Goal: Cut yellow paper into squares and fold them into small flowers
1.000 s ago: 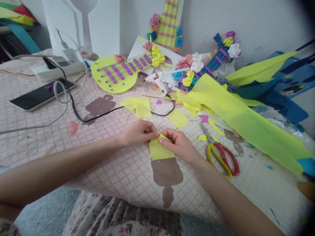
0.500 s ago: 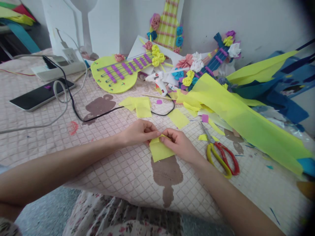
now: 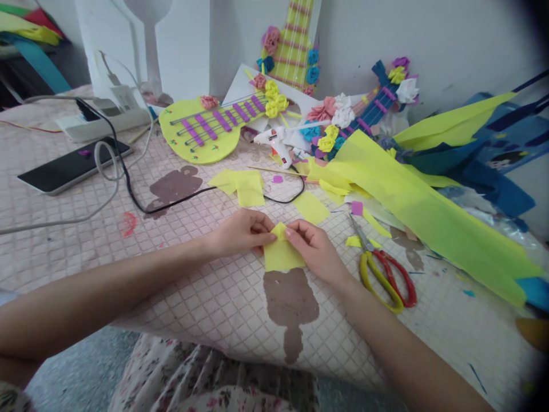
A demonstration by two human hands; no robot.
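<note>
Both hands meet at the middle of the quilted pink surface. My left hand (image 3: 242,232) and my right hand (image 3: 315,249) pinch the top of a small yellow piece of paper (image 3: 281,256), folded to a point at its upper edge. The fingers of both hands are closed on that top corner. The lower part of the piece lies flat just above a brown bear-shaped patch (image 3: 290,306). Red-and-yellow scissors (image 3: 384,274) lie just right of my right hand.
More yellow squares (image 3: 244,186) lie beyond the hands, a large yellow sheet (image 3: 424,212) to the right. A glue gun (image 3: 277,140), paper guitars with flowers (image 3: 214,123), a phone (image 3: 71,166), a power strip (image 3: 100,123) and cables sit farther back.
The yellow piece has been folded further: its top now rises to a point between the fingertips, and it sits slightly higher and shorter than a second ago.
</note>
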